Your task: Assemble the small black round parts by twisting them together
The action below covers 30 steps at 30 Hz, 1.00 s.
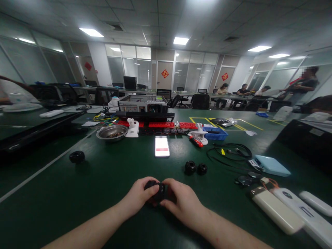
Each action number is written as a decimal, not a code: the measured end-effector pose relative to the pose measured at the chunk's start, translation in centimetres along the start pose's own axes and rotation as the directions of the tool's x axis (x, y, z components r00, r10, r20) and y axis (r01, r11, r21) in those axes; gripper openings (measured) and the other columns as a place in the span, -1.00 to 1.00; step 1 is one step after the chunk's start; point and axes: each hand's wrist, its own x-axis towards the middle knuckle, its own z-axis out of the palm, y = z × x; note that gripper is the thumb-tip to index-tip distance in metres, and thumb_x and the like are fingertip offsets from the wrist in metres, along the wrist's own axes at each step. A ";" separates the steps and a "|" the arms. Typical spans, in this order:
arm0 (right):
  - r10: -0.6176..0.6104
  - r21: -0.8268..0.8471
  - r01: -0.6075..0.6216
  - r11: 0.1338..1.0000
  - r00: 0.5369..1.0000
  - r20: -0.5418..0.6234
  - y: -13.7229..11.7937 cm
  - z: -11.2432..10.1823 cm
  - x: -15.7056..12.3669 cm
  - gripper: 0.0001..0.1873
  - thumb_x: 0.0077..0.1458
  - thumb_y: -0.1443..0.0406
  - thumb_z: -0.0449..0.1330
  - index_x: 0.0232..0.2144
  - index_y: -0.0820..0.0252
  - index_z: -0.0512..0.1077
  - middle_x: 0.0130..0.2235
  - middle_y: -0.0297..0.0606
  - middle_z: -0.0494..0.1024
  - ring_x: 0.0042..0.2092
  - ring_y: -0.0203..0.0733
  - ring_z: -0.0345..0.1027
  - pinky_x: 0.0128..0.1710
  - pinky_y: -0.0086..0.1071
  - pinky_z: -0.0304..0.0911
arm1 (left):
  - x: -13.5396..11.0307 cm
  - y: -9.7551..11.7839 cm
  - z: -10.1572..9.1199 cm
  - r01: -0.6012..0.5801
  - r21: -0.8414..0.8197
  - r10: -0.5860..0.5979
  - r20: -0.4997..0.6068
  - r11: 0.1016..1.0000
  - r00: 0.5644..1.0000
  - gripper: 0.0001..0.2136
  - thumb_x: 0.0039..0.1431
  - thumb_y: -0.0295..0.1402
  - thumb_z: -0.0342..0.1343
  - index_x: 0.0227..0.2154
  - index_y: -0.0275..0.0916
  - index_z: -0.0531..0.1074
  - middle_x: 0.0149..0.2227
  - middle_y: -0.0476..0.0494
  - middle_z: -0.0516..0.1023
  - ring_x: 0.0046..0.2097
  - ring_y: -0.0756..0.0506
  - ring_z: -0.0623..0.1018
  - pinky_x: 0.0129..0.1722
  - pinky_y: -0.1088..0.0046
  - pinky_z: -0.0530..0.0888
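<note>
Low at the middle of the table, a black round part (pixel 155 191), which looks like a small lens barrel, is held between both hands. My left hand (pixel 143 189) is wrapped around its left side, with the thumb lying across the top. From the right, my right hand (pixel 181 196) grips the part's edge with thumb and fingertips. Ahead and to the right sit two more black round parts, a larger one (pixel 190 167) beside a smaller one (pixel 202 168). Another black round piece (pixel 77 157) lies far to the left. The exact kind of these parts is unclear.
Beyond my hands lie a lit phone (pixel 162 146), a metal bowl (pixel 112 132) of small pieces, red-handled pliers (pixel 196 141) and a blue tray (pixel 220 135). On the right are black cables (pixel 233 156), glasses (pixel 246 180), a light-blue box (pixel 273 166) and a cream power bank (pixel 277 210).
</note>
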 end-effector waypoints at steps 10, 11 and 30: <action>0.068 0.038 -0.068 0.997 0.998 0.015 0.8 0.6 0.3 -0.73 0.11 0.16 -0.07 -0.41 0.20 0.30 -0.46 -0.32 0.39 -0.44 -0.31 0.21 -0.48 -0.49 0.03 | -0.7 0.5 0.3 -0.136 0.211 0.168 -0.140 0.968 0.976 -0.66 -0.16 -0.26 0.16 -0.26 -0.24 0.33 -0.29 -0.11 0.41 -0.25 -0.14 0.43 -0.28 0.37 0.38; 0.065 0.030 -0.065 0.997 0.998 0.016 0.9 0.7 0.4 -0.70 0.13 0.16 -0.09 -0.45 0.21 0.30 -0.47 -0.32 0.38 -0.45 -0.32 0.21 -0.49 -0.50 0.02 | -0.8 0.6 0.3 -0.143 0.247 0.182 -0.143 0.958 0.973 -0.67 -0.16 -0.28 0.16 -0.26 -0.24 0.34 -0.28 -0.11 0.42 -0.23 -0.15 0.43 -0.25 0.36 0.37; -0.009 0.058 0.010 0.998 1.000 -0.021 0.0 0.1 -0.1 -0.61 -0.18 0.24 0.26 -0.26 0.19 0.26 -0.36 -0.31 0.39 -0.36 -0.25 0.24 -0.40 -0.43 0.14 | -0.1 -0.4 -0.3 -0.062 0.016 0.060 0.094 0.998 0.994 -0.53 -0.16 0.00 0.08 -0.31 -0.31 0.34 -0.39 -0.09 0.42 -0.36 -0.08 0.42 -0.38 0.44 0.34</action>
